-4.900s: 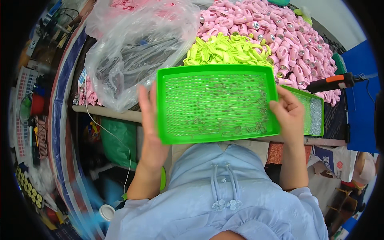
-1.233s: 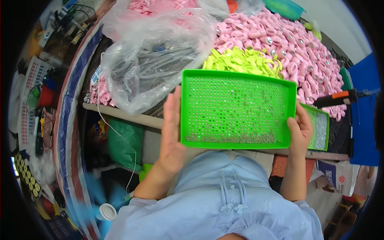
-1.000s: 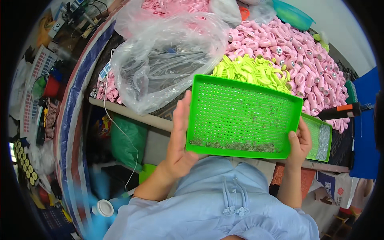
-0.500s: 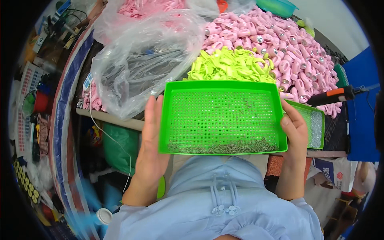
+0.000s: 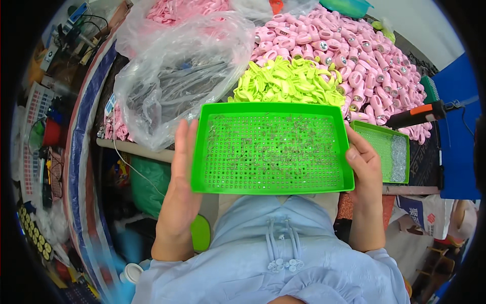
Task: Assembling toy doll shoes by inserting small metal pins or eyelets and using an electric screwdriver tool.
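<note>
A green rectangular tray [image 5: 273, 108] with a grid of small holes is held up in front of my body. Small metal screws [image 5: 304, 148] are scattered over its floor, some perhaps seated in the holes. My right hand [image 5: 365, 164] grips the tray's right side, thumb on the rim and fingers along the wall. Along the opposite side lies my left hand [image 5: 178, 190], its palm flat against the wall and its fingers stretched out, slightly blurred.
Beyond the tray are yellow-green plastic parts [image 5: 288, 81] and a heap of pink housings [image 5: 364, 61]. A clear plastic bag [image 5: 167, 86] lies left. On the right stand a second green tray [image 5: 372, 137] with small silvery pieces and a black-and-orange electric screwdriver [image 5: 412, 115].
The screws, earlier gathered along the tray's near edge, are now spread over its middle and far part. Tray and both hands have shifted slightly left.
</note>
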